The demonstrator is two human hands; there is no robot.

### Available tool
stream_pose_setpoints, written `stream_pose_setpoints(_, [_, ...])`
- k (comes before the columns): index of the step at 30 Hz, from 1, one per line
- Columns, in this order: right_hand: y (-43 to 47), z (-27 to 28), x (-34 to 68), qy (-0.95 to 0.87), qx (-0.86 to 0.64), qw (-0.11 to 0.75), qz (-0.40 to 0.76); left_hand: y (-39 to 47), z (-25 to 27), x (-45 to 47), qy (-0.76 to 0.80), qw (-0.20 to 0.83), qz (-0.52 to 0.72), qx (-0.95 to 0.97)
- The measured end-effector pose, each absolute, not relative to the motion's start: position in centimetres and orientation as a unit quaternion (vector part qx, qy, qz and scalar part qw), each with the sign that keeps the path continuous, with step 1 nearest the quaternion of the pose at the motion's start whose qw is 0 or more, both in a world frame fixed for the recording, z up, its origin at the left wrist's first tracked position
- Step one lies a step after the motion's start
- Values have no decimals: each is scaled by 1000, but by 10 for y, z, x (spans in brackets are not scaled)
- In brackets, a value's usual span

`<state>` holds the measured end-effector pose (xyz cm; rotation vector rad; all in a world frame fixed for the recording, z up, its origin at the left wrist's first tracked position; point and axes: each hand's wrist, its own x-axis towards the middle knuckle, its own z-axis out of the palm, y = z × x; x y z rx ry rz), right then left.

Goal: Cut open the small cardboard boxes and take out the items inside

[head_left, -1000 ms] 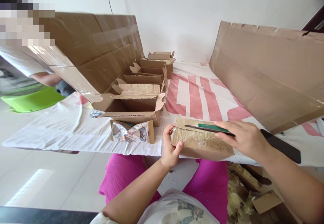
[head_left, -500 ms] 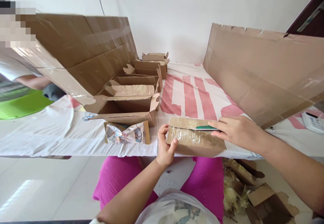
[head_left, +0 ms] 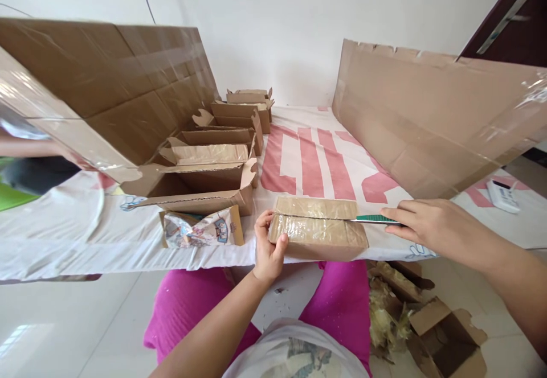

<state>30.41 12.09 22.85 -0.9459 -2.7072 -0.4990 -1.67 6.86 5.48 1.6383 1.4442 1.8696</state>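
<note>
A taped cardboard box (head_left: 320, 235) lies at the table's front edge, with a slit running along its top seam. My left hand (head_left: 270, 247) grips its left end, thumb on the near side. In my right hand (head_left: 412, 224) is a green-handled utility knife (head_left: 371, 218), whose blade reaches the right end of the seam. To the left lies a printed foil packet (head_left: 203, 227), in front of an open cardboard box (head_left: 200, 187).
More opened boxes (head_left: 235, 113) stand in a row toward the wall. Large cardboard panels (head_left: 171, 82) flank the table left and right. A white device (head_left: 503, 196) sits far right. Discarded boxes (head_left: 447, 332) lie on the floor. Another person's arm (head_left: 38, 146) shows at left.
My right hand has drawn the knife rightward along the seam to the box's right end. My left hand still holds the box. The view has turned slightly right.
</note>
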Motion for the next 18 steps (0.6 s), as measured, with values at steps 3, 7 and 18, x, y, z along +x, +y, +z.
stream_pose_setpoints(3, [120,228,316,-938,-290,61,-181,69,54,-16,498,140,644,564])
stream_pose_setpoints(7, [118,229,325,-930,-302,77,-194,70,56,-17,501,164,630,570])
stream_pose_setpoints(18, [131,205,351,-874,-398,180,-214,65,64,-19,504,139,629,576])
